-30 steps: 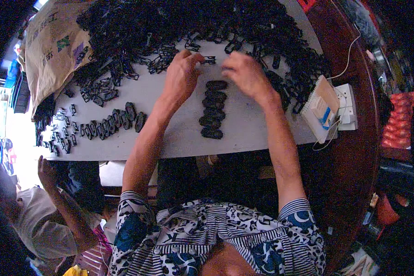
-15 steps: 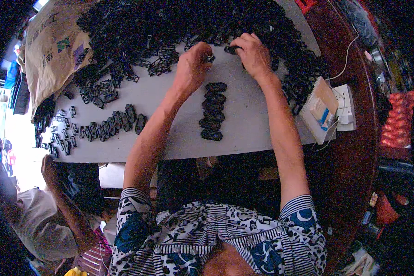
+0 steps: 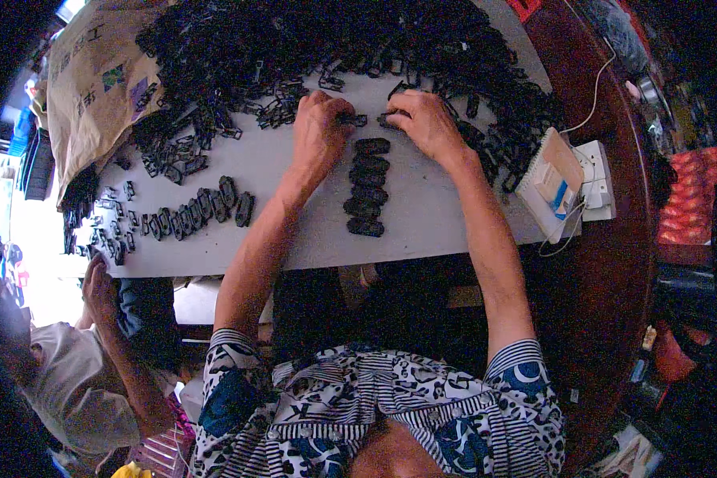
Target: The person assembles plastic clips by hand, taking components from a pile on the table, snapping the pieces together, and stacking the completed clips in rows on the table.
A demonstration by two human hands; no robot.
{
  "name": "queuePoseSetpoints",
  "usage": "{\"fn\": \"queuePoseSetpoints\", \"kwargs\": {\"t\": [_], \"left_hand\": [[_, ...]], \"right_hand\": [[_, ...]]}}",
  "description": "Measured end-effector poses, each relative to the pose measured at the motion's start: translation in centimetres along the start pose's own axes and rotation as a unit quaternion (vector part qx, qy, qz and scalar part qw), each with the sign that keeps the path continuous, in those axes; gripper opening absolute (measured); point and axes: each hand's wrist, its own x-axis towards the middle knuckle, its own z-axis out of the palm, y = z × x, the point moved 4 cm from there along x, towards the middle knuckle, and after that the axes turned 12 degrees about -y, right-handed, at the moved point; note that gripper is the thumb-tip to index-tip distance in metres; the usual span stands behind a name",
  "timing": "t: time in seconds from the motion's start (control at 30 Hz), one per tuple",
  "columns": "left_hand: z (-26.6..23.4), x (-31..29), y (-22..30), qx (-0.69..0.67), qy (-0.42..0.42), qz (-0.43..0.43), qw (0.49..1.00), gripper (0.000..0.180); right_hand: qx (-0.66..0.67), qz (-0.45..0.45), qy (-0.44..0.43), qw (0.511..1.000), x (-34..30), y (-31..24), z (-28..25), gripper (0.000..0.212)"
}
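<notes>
My left hand (image 3: 322, 131) is closed on a small black frame-shaped piece (image 3: 360, 120) that pokes out past its fingertips. Facing it across a narrow gap, my right hand (image 3: 429, 121) pinches another small black piece (image 3: 388, 119), mostly covered by the fingers. Just below and between the hands lies a column of several black oblong pieces (image 3: 367, 193), one under another on the pale tabletop (image 3: 430, 231). Beyond my fingers spreads a big heap of loose black pieces (image 3: 358, 36).
A slanting row of black oblong pieces (image 3: 191, 215) lies left of my left forearm. A woven sack (image 3: 88, 95) stands at the far left. On the right are a spiral notebook (image 3: 551, 171) and a white power strip (image 3: 599, 179) with cables. A co-worker's hand (image 3: 98, 291) is at the left table edge.
Both hands have come back from the heap toward me, to just above the column, and the pieces in them are now nearly level. The co-worker's hand has shifted slightly.
</notes>
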Motion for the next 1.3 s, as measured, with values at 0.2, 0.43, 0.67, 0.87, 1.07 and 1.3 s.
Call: {"fn": "queuePoseSetpoints", "kwargs": {"t": [0.2,0.43,0.67,0.87,1.07,1.3], "left_hand": [[-0.1,-0.1,-1.2,-0.039,0.000,-0.015,0.999,0.028],[-0.3,-0.2,-0.8,-0.029,0.002,0.017,0.999,0.028],[0.3,0.3,-0.6,-0.031,-0.017,0.043,0.998,0.028],[1.0,0.6,-1.5,-0.058,-0.020,0.054,0.997,0.030],[0.8,0.8,-0.8,-0.054,-0.037,0.030,0.997,0.029],[-1.3,-0.5,0.0,-0.049,-0.018,0.023,0.998,0.035]], "right_hand": [[-0.024,-0.013,0.026,0.999,-1.3,-0.8,-0.4,0.028],[-0.053,0.021,0.018,0.998,-0.8,-0.2,0.6,0.029],[-0.014,-0.043,0.034,0.998,0.6,-2.2,0.8,0.031],[-0.037,-0.044,0.009,0.998,1.4,-2.6,1.1,0.031],[-0.056,-0.084,-0.020,0.995,2.6,-1.6,1.8,0.026],[-0.047,-0.085,-0.032,0.995,2.6,-2.1,1.5,0.024]]}}
